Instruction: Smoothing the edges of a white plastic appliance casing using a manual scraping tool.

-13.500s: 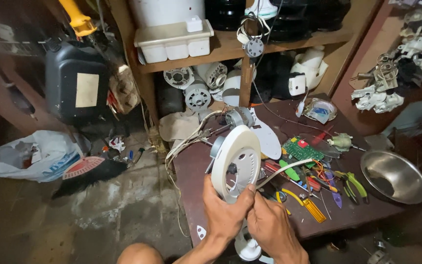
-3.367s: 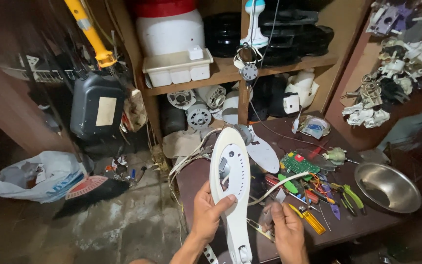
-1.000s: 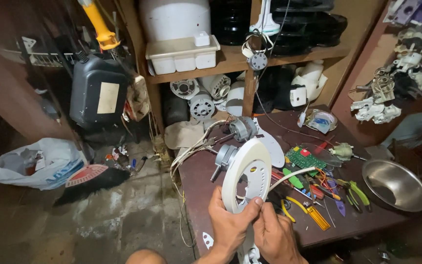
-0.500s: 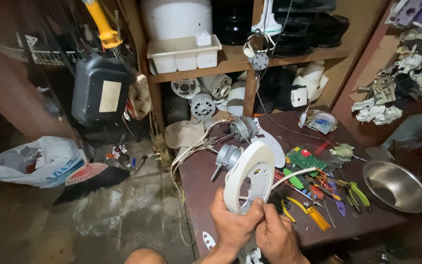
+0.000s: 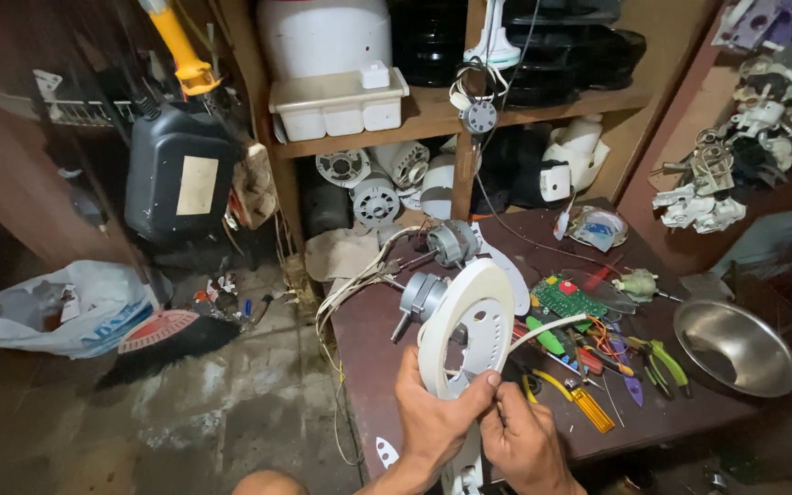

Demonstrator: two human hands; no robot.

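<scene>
My left hand [image 5: 437, 417] grips the lower rim of a white round plastic fan housing [image 5: 469, 335], held on edge above the low brown table [image 5: 373, 344]. My right hand [image 5: 524, 440] pinches at the same rim, beside a white cable [image 5: 552, 328] that runs off to the right. Just behind the housing lie two grey fan motors [image 5: 423, 298] with a bundle of white wires [image 5: 350, 284]. A green circuit board [image 5: 566, 298] lies to the right.
Screwdrivers and pliers [image 5: 598, 362] are scattered right of my hands, with a steel bowl [image 5: 735, 344] at the table's right end. A shelf [image 5: 433, 110] behind holds a white tray and fan parts. A black jerrycan [image 5: 181, 179] and a plastic bag [image 5: 71, 307] sit left.
The housing has turned from upright and edge-on to tilted with its round face showing. Both hands have closed together on its lower rim over the last second.
</scene>
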